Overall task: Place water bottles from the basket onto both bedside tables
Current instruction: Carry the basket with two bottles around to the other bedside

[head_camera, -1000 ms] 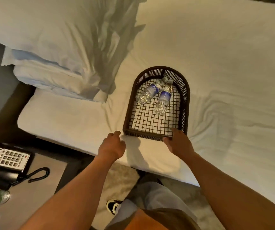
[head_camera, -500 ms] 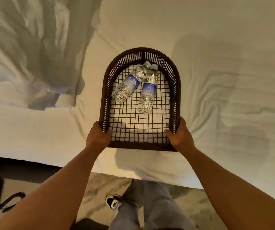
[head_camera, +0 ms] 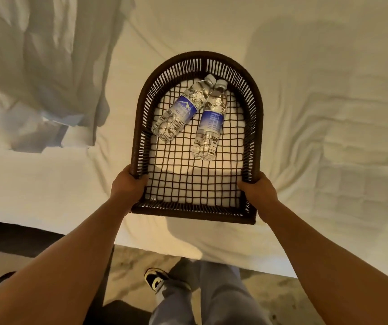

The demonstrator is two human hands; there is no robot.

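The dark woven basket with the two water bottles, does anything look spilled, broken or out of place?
Nothing is spilled or damaged. The two clear plastic water bottles with blue labels lie capped on their sides, caps together near the arched end of the dark woven basket, held level by the left hand and right hand.

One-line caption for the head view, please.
Both hands, left and right, grip a dark woven arch-shaped basket holding two blue-labelled plastic water bottles over a white bed.

Materials and finishes, bedside scene

Basket (head_camera: 139, 127): dark brown woven cord, matt, open grid base. Two water bottles (head_camera: 176, 113) (head_camera: 209, 123): clear glossy ribbed plastic, blue paper-like labels, pale plastic caps. Bed sheet (head_camera: 317, 113): white cloth, matt, creased. Floor (head_camera: 277, 289): mottled, stone-like.
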